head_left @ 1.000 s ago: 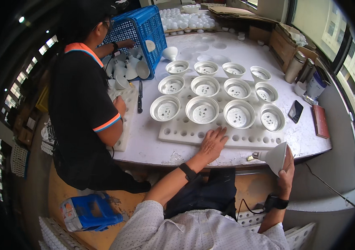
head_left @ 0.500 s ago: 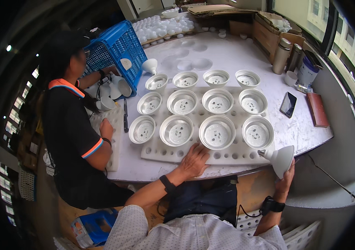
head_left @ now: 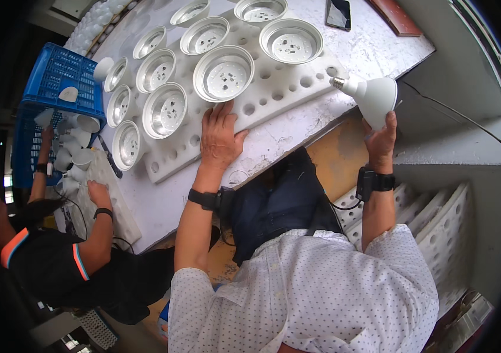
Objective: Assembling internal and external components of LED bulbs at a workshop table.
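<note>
My right hand (head_left: 381,136) grips a white cone-shaped lamp bulb (head_left: 377,99) by its wide end, off the table's near edge. The bulb lies tilted on its side, its metal screw base pointing left toward the foam board. My left hand (head_left: 222,140) rests at the near edge of the white foam board (head_left: 274,97), fingers stretched out. Its fingertips reach the underside of a round white lamp housing (head_left: 224,73) in the nearest row; the exact contact is hidden. Several such housings stand face up in rows on the board, small parts showing inside each.
At left a co-worker (head_left: 56,259) has one hand near a blue crate (head_left: 65,73) and several white bulbs (head_left: 74,141). A knife (head_left: 110,157) lies beside them. A phone (head_left: 338,14) and a brown notebook (head_left: 394,16) lie far right. Holed boards (head_left: 447,235) stand beside me.
The view has turned right and down, so the table sits higher and tilted. My right hand still grips the bulb; my left stays at the board's edge. The co-worker's far arm reaches toward the crate.
</note>
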A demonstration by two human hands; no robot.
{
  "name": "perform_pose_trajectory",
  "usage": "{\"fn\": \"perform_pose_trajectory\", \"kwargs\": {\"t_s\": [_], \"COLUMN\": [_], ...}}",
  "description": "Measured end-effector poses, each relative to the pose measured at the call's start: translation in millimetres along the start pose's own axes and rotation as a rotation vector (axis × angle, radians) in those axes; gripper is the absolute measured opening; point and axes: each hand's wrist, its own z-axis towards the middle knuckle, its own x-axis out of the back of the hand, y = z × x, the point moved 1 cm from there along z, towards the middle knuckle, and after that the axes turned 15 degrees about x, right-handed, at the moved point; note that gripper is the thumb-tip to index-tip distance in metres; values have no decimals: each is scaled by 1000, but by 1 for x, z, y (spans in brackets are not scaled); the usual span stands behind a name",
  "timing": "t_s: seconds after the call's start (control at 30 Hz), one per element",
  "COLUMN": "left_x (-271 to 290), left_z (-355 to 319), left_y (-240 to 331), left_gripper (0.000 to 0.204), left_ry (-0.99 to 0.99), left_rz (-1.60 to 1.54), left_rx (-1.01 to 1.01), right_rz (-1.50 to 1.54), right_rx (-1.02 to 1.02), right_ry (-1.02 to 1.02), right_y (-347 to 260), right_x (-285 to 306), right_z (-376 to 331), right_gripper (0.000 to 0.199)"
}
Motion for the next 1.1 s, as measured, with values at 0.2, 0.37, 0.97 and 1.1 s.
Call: {"fn": "perform_pose_trajectory", "kwargs": {"t_s": [0.2, 0.37, 0.97, 1.1], "left_x": [1, -2, -36, -39], "left_z": [-3, 4, 96, 109], "left_y": [-6, -19, -96, -87], "left_gripper": [39, 37, 56, 58], "left_ry": [-7, -63, -58, -136], "left_rz": [73, 180, 177, 176], "left_rx": [-65, -49, -22, 87], "right_rz": [-22, 6, -406, -452], "right_rx": [252, 307, 333, 293], "right_ry": [13, 155, 174, 59], "right_y": [-14, -14, -51, -74], "right_x": [-8, -3, -12, -15], "right_z": [-10, -29, -140, -178], "right_gripper": [71, 88, 97, 98]}}
